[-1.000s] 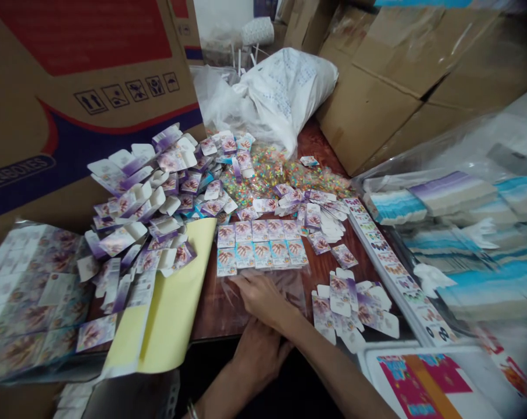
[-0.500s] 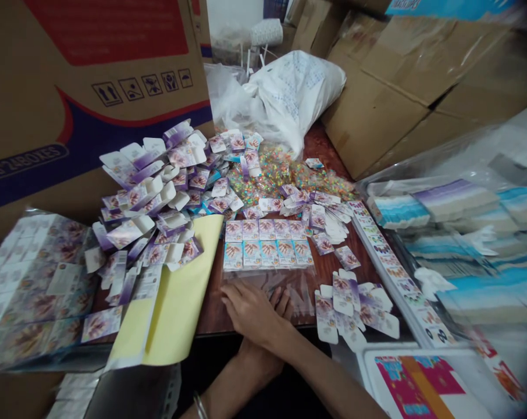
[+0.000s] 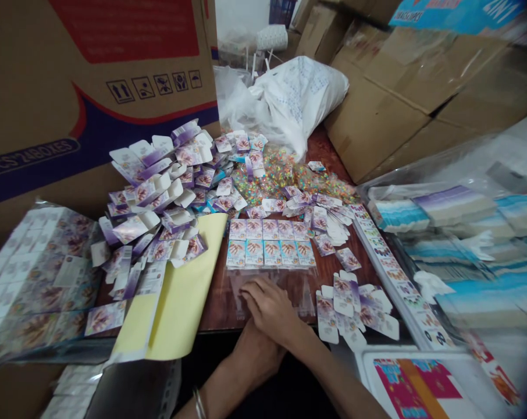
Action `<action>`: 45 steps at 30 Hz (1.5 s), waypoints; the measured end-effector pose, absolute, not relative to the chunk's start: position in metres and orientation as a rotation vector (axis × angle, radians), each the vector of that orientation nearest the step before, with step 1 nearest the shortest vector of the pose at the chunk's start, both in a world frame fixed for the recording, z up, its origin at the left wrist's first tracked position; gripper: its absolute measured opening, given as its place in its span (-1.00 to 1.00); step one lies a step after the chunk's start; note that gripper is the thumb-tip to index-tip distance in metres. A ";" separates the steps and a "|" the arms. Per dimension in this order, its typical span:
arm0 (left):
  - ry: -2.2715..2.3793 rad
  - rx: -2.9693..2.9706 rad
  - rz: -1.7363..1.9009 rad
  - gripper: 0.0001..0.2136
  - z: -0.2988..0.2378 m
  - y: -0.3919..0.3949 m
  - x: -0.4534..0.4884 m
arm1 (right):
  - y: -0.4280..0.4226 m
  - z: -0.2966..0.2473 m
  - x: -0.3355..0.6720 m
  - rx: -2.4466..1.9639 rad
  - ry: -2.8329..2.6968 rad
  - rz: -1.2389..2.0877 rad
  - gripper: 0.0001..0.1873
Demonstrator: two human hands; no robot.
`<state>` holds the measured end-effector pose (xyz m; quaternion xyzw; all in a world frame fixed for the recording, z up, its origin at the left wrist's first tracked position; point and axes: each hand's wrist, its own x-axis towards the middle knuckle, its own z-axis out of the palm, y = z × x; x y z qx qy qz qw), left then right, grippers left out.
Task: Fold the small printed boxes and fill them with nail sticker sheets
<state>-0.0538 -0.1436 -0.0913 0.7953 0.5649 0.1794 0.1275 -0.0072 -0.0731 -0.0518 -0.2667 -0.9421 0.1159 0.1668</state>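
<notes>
My right hand (image 3: 270, 305) crosses over my left hand (image 3: 255, 349) at the table's front edge. Its fingers stretch to the left with nothing in them. My left wrist wears a bangle (image 3: 198, 402); the fingers of that hand are hidden behind my right hand. Just beyond them lies a clear plastic bag (image 3: 296, 291), its loose end towards me. Two rows of small printed boxes, purple boxes (image 3: 270, 229) behind and blue boxes (image 3: 272, 254) in front, sit flat at its far end.
A heap of purple cartons (image 3: 150, 192) rises at left beside a yellow sheet (image 3: 187, 297). Flattened cartons (image 3: 351, 305) lie at right. Behind are colourful bead-like pieces (image 3: 263, 180) and a white sack (image 3: 302, 93). Large cardboard boxes (image 3: 150, 35) flank the table.
My crossed hands have shifted slightly right. The left fingertips, seen earlier past my right hand, are now hidden. The view has turned a little; the boxes lie as before.
</notes>
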 end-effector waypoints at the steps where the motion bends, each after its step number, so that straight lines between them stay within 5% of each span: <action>1: 1.601 2.323 0.491 -0.63 -0.088 -0.143 -0.058 | -0.063 -0.049 -0.003 -0.771 -2.695 0.385 -0.84; 20: 1.589 2.215 0.501 -0.65 -0.078 -0.147 -0.075 | -0.059 -0.047 -0.014 -0.876 -2.809 0.409 -0.78; 30: 1.836 2.364 0.537 -0.60 -0.092 -0.157 -0.079 | -0.062 -0.068 -0.050 -0.840 -2.743 0.360 -0.57; 39: 1.830 2.424 0.442 -0.58 -0.094 -0.152 -0.074 | -0.070 -0.048 -0.009 -0.730 -2.619 0.621 -0.73; 45: 1.811 2.443 0.408 -0.48 -0.084 -0.136 -0.060 | -0.051 -0.060 0.052 -1.075 -2.489 0.293 -0.69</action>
